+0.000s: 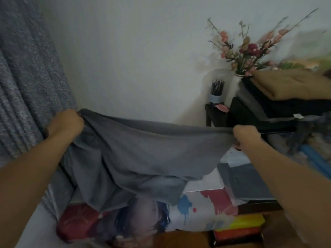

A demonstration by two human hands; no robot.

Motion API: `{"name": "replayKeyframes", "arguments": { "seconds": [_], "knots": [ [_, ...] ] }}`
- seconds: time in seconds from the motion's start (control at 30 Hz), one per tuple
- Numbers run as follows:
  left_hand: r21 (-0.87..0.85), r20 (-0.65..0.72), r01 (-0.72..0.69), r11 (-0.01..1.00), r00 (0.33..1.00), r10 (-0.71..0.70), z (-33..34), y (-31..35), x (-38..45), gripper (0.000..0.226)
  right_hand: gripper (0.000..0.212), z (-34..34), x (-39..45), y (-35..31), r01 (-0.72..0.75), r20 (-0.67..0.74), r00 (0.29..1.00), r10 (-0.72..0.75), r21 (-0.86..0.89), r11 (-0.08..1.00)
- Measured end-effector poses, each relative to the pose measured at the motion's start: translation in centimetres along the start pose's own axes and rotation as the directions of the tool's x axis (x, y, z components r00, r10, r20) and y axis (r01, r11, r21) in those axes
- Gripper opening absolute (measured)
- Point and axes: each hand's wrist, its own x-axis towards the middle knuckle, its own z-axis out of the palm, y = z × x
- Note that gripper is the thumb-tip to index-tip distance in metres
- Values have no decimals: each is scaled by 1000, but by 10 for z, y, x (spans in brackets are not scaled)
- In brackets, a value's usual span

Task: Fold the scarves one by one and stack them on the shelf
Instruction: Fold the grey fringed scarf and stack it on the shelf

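Now left hand [65, 123] and right hand [246, 136] gripping grey scarf [136, 158], fingers curling round top edge, stretching it across frame centre; folded pile [290, 92] sitting upper right.

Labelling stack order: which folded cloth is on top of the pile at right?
The tan folded cloth. It lies on top of the black folded cloth; the grey scarf is unfolded, held up by both hands.

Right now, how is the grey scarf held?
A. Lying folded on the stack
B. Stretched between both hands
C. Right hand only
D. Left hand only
B: the left hand and right hand each grip an end of the grey scarf's top edge, and it hangs between them.
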Motion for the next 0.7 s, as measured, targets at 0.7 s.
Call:
{"name": "replayKeyframes", "arguments": {
  "seconds": [0.7],
  "knots": [
    [-249,-366,-94,964,931,-4,-251,48,140,35,21,-83,-69,-327,377,115,876,-469,444,813]
  ]
}}
